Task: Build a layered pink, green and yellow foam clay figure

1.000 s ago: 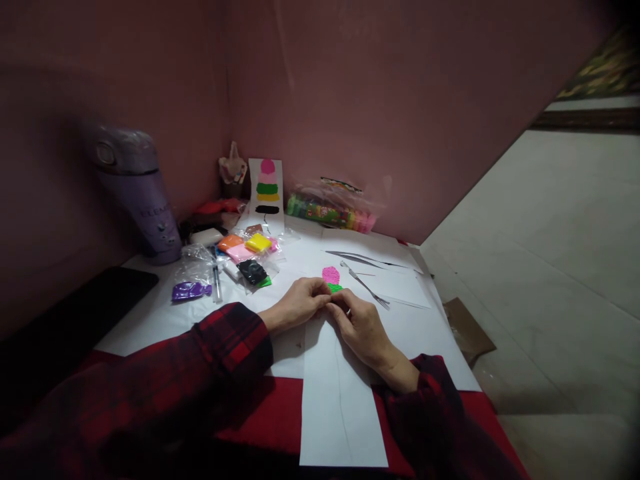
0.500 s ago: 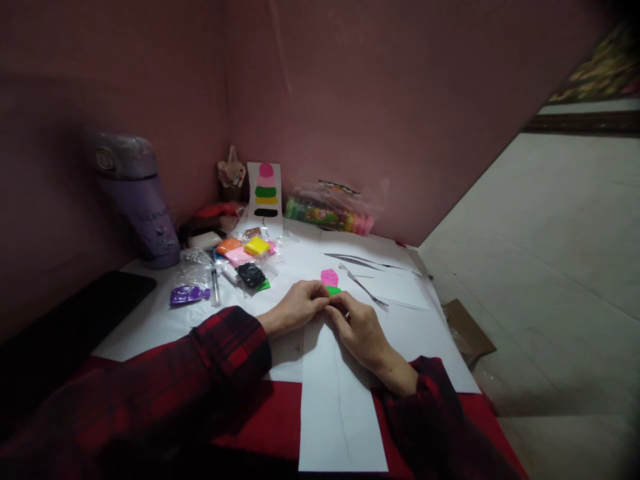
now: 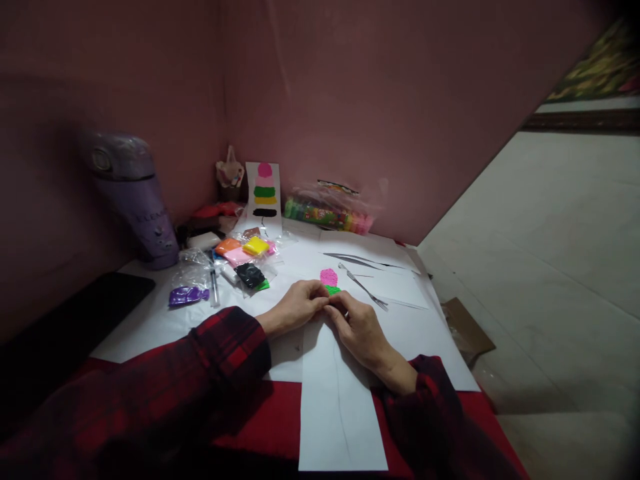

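My left hand (image 3: 299,305) and my right hand (image 3: 361,330) meet at the fingertips over a long white paper strip (image 3: 340,413). Both hands are closed in a pinch; anything between the fingertips is too hidden to make out. Just beyond them on the strip lie a pink clay patch (image 3: 329,277) and a green clay patch (image 3: 332,290), the green one partly covered by my fingers. A thin curved line runs down the strip toward its near end. To the right of the pink patch lies a slim metal tool (image 3: 364,288).
Bagged clay (image 3: 250,273), a purple clay pack (image 3: 189,296) and a clear tube (image 3: 215,287) lie left. Behind stand a card with coloured bands (image 3: 265,223) and a bag of coloured sticks (image 3: 327,215). A purple bottle (image 3: 145,220) and dark flat object (image 3: 75,320) are far left.
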The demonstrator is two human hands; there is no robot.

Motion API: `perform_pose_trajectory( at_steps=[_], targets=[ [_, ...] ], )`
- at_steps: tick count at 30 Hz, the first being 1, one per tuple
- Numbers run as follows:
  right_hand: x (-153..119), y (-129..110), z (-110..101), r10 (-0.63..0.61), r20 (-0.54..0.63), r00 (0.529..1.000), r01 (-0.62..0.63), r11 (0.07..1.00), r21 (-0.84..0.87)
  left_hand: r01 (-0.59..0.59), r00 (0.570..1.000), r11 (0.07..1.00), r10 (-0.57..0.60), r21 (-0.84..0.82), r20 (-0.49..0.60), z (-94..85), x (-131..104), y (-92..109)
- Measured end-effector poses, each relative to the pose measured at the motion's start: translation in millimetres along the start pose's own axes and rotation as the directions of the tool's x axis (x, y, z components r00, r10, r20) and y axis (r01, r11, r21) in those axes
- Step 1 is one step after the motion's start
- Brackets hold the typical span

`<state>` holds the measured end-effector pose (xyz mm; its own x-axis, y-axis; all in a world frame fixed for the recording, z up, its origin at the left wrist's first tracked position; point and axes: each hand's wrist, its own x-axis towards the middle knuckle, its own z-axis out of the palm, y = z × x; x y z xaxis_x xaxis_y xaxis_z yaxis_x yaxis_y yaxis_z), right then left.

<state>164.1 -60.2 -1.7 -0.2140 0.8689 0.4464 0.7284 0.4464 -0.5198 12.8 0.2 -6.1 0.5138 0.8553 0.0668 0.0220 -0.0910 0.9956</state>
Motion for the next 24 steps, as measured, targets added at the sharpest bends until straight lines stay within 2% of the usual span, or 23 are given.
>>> perform_pose_trajectory(
  at_steps=[12, 19, 24],
  targets=[
    [1.2, -2.9, 0.0, 0.000, -0.011, 1.000, 0.000, 1.000, 0.000, 0.006, 1.000, 1.000, -0.006, -0.023, -0.002, 0.2, -0.5, 2.0],
    [2.4, -1.2, 1.0, -0.022, -0.079, 0.997, 0.024, 0.999, 0.028, 0.016, 1.000, 0.992, -0.013, -0.128, 0.022, -1.8, 1.6, -1.0],
    [3.7, -2.6, 1.0, 0.070, -0.154, 0.986, -0.056, 0.994, 0.093, 0.016, 0.999, 0.985, -0.021, -0.172, -0.028, -2.2, 1.4, -0.2]
  ],
)
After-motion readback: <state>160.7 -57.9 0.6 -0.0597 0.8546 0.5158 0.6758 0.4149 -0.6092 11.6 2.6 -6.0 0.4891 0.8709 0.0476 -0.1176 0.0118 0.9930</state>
